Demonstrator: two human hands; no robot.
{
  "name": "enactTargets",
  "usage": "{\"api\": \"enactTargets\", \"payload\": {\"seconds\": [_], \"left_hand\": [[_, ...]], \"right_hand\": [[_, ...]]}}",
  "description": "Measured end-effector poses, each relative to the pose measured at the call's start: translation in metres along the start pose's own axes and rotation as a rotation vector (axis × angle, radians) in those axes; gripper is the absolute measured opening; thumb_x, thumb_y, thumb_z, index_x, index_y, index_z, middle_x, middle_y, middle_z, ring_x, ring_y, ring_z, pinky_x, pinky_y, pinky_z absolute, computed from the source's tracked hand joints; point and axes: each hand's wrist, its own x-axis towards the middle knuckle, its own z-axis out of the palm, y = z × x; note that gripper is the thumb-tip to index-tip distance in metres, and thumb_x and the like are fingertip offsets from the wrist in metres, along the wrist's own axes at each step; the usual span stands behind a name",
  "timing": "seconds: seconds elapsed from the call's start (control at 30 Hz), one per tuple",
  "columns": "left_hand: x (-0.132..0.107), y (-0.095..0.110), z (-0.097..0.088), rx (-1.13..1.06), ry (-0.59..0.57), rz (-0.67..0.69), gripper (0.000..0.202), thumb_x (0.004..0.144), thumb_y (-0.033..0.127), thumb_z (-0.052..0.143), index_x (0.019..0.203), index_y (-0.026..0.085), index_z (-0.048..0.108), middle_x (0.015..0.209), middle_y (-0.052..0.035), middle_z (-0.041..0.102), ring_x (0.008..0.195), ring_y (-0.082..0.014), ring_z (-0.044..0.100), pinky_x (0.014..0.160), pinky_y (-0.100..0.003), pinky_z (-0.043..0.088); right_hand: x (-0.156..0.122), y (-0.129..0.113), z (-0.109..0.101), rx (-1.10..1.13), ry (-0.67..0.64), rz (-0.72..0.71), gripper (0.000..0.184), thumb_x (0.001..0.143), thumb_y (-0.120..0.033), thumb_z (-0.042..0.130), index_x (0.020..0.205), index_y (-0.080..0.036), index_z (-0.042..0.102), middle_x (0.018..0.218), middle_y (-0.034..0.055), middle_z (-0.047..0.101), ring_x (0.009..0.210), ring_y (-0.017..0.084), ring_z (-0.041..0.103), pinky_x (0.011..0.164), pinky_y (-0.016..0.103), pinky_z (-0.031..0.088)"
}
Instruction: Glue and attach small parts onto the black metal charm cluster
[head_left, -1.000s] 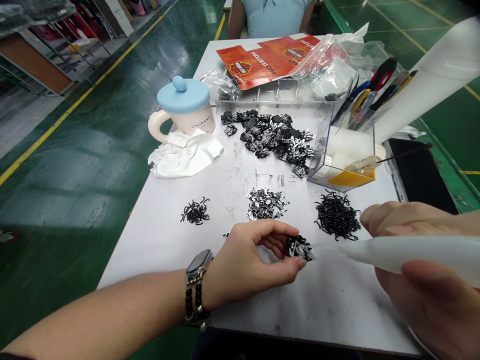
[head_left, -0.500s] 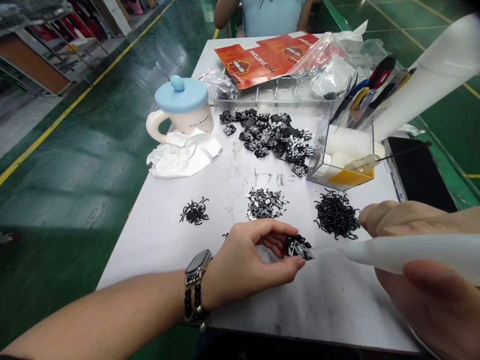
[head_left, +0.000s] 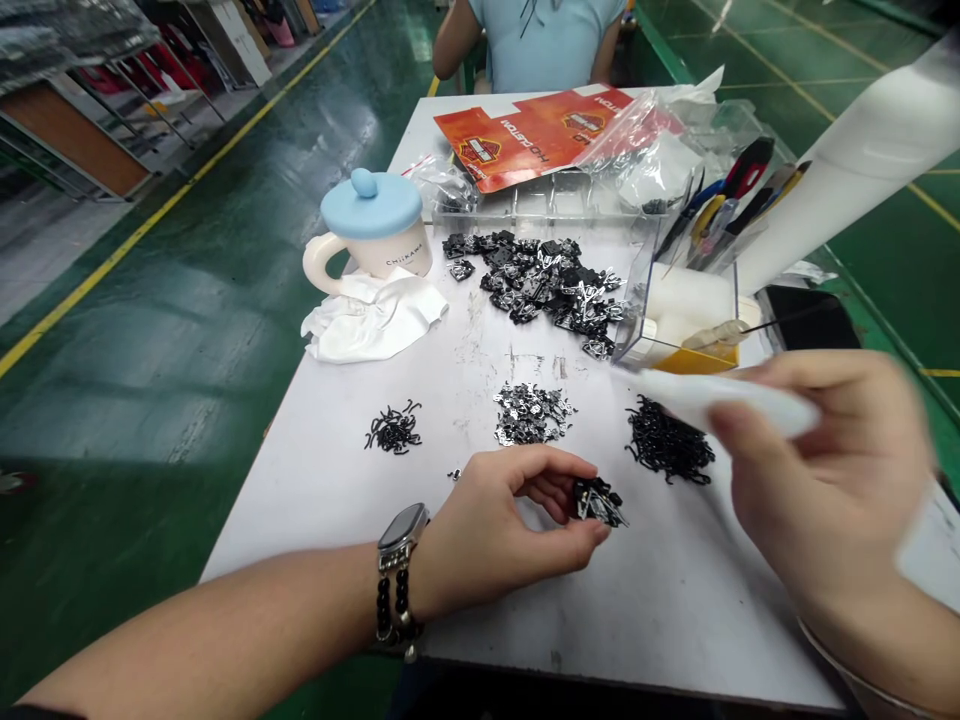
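Observation:
Between its thumb and fingers, my left hand (head_left: pixel 517 520) pinches a small black-and-silver part (head_left: pixel 600 502) just above the white table. My right hand (head_left: pixel 825 470), smeared by motion, grips a white tapered tube (head_left: pixel 739 400) whose thin tip points left. Below that tip lies a pile of black bent wire pieces (head_left: pixel 670 440). Small silver clips (head_left: pixel 534 413) are heaped just beyond my left hand, and a smaller pile of black hooked pieces (head_left: pixel 394 429) sits to their left. Farther back spreads a larger heap of black-and-silver parts (head_left: pixel 540 275).
A lidded mug (head_left: pixel 375 225) and crumpled tissue (head_left: pixel 375 315) stand at the left. A clear box (head_left: pixel 682 300) holds tools at the right, near a white cylinder (head_left: pixel 847 165) and dark phone (head_left: pixel 814 320). Orange packaging (head_left: pixel 525 140) lies at the back, before a seated person (head_left: pixel 544 45).
My right hand has moved up and away from me with the tube, its tip leaving the part and now over the wire pile. My left hand keeps its hold. The view has shifted slightly.

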Motion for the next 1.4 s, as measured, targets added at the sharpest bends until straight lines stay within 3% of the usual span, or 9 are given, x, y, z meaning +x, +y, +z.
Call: {"api": "enactTargets", "payload": {"seconds": [0.17, 0.4, 0.5, 0.6, 0.7, 1.1, 1.2, 1.27, 1.4], "left_hand": [[-0.003, -0.002, 0.001, 0.049, -0.058, 0.094, 0.033, 0.069, 0.024, 0.07, 0.099, 0.011, 0.067, 0.075, -0.0047, 0.067, 0.066, -0.0127, 0.062, 0.067, -0.024, 0.056], [-0.011, 0.001, 0.003, 0.132, -0.271, 0.288, 0.034, 0.068, 0.021, 0.068, 0.099, 0.008, 0.067, 0.077, -0.0074, 0.068, 0.069, -0.0146, 0.063, 0.071, -0.025, 0.054], [-0.014, -0.005, 0.007, 0.135, -0.364, 0.396, 0.034, 0.068, 0.023, 0.066, 0.098, 0.009, 0.068, 0.078, -0.0082, 0.069, 0.069, -0.0147, 0.061, 0.07, -0.024, 0.053], [-0.016, -0.011, 0.011, 0.144, -0.429, 0.46, 0.033, 0.07, 0.027, 0.063, 0.098, 0.011, 0.067, 0.08, -0.0082, 0.07, 0.071, -0.0155, 0.062, 0.072, -0.024, 0.053], [-0.016, -0.012, 0.012, 0.169, -0.431, 0.474, 0.033, 0.07, 0.027, 0.064, 0.098, 0.009, 0.067, 0.081, -0.0091, 0.07, 0.071, -0.0161, 0.062, 0.071, -0.024, 0.052], [-0.013, -0.008, 0.007, 0.182, -0.405, 0.408, 0.034, 0.069, 0.024, 0.065, 0.099, 0.01, 0.068, 0.082, -0.0083, 0.071, 0.071, -0.0154, 0.063, 0.072, -0.025, 0.053], [-0.012, -0.004, 0.004, 0.168, -0.354, 0.417, 0.033, 0.07, 0.023, 0.066, 0.1, 0.009, 0.067, 0.087, -0.0097, 0.072, 0.076, -0.0173, 0.065, 0.073, -0.026, 0.053], [-0.012, -0.001, 0.001, 0.141, -0.234, 0.449, 0.031, 0.071, 0.022, 0.066, 0.1, 0.01, 0.067, 0.091, -0.0104, 0.072, 0.082, -0.0187, 0.066, 0.078, -0.029, 0.053], [-0.01, 0.001, -0.005, 0.075, 0.129, 0.508, 0.032, 0.07, 0.018, 0.071, 0.101, 0.014, 0.065, 0.104, -0.012, 0.069, 0.101, -0.0213, 0.064, 0.093, -0.034, 0.05]], "right_hand": [[0.01, 0.022, 0.024, -0.252, -0.204, 0.066, 0.022, 0.076, -0.027, 0.063, 0.084, -0.022, 0.044, 0.078, 0.001, 0.056, 0.071, 0.018, 0.059, 0.057, 0.027, 0.042], [0.008, 0.024, 0.032, -0.447, -0.235, 0.137, 0.029, 0.075, -0.031, 0.062, 0.09, -0.02, 0.04, 0.072, 0.0039, 0.059, 0.057, 0.021, 0.057, 0.048, 0.028, 0.035], [0.001, 0.017, 0.024, -0.57, -0.214, 0.039, 0.021, 0.08, -0.033, 0.058, 0.087, -0.019, 0.044, 0.072, 0.0045, 0.055, 0.059, 0.02, 0.053, 0.05, 0.029, 0.033], [-0.003, 0.014, 0.022, -0.517, -0.369, -0.176, 0.009, 0.086, -0.026, 0.05, 0.083, -0.018, 0.051, 0.076, 0.0052, 0.053, 0.068, 0.02, 0.052, 0.058, 0.032, 0.04], [-0.007, 0.016, 0.03, -0.399, -0.542, -0.232, 0.012, 0.088, -0.02, 0.048, 0.085, -0.017, 0.059, 0.08, 0.0063, 0.053, 0.073, 0.02, 0.053, 0.064, 0.033, 0.044], [-0.006, 0.019, 0.044, -0.374, -0.57, -0.124, 0.016, 0.088, -0.023, 0.048, 0.079, -0.016, 0.058, 0.078, 0.0078, 0.054, 0.074, 0.023, 0.052, 0.067, 0.037, 0.044], [-0.004, 0.014, 0.037, -0.311, -0.548, -0.098, 0.018, 0.089, -0.025, 0.047, 0.078, -0.017, 0.059, 0.076, 0.0063, 0.054, 0.071, 0.02, 0.052, 0.064, 0.034, 0.044], [-0.004, 0.01, 0.03, -0.201, -0.505, -0.028, 0.018, 0.089, -0.027, 0.049, 0.077, -0.018, 0.059, 0.074, 0.0044, 0.055, 0.066, 0.017, 0.052, 0.059, 0.03, 0.042], [-0.005, 0.0, 0.022, 0.418, -0.391, 0.477, 0.017, 0.081, -0.037, 0.065, 0.078, -0.02, 0.063, 0.071, 0.0014, 0.057, 0.063, 0.014, 0.051, 0.056, 0.025, 0.042]]}}
